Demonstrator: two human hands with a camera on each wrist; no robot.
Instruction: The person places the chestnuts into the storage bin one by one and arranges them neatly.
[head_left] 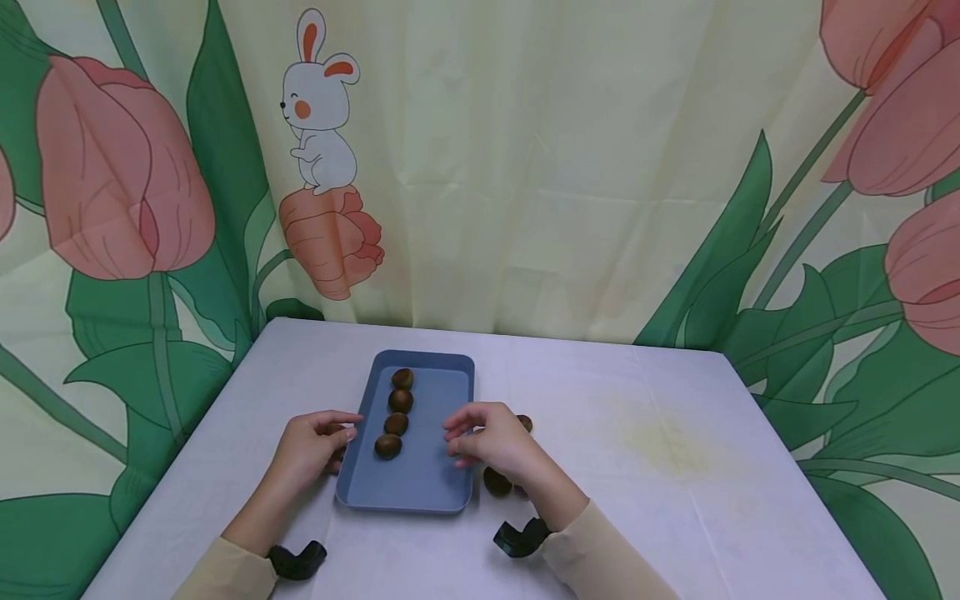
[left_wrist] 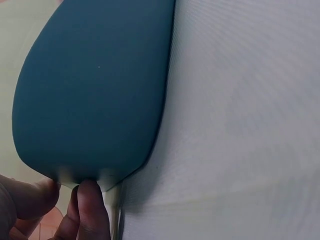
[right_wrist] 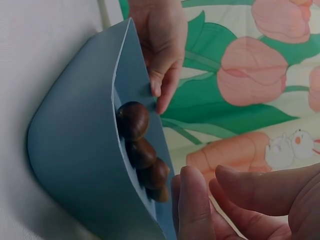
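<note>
A blue tray (head_left: 431, 487) lies on the white table. Several brown chestnuts (head_left: 401, 400) form a row along its left half. My left hand (head_left: 303, 450) is at the tray's left rim, its fingertips touching the edge; the left wrist view shows the thumb (left_wrist: 42, 197) and a finger against the tray wall. Over the right rim hovers my right hand (head_left: 491, 437), fingers loosely bent with nothing between them. Beneath and beside that hand are more chestnuts (head_left: 497, 482), partly hidden by it. In the right wrist view, the row of chestnuts (right_wrist: 134, 121) shows past the tray's near wall.
The table (head_left: 600, 517) is covered in white cloth, with a faint yellowish stain (head_left: 667, 442) on the right. Behind it hangs a curtain (head_left: 525, 167) printed with tulips and a rabbit. Both wrists carry a black strap-like device (head_left: 521, 537).
</note>
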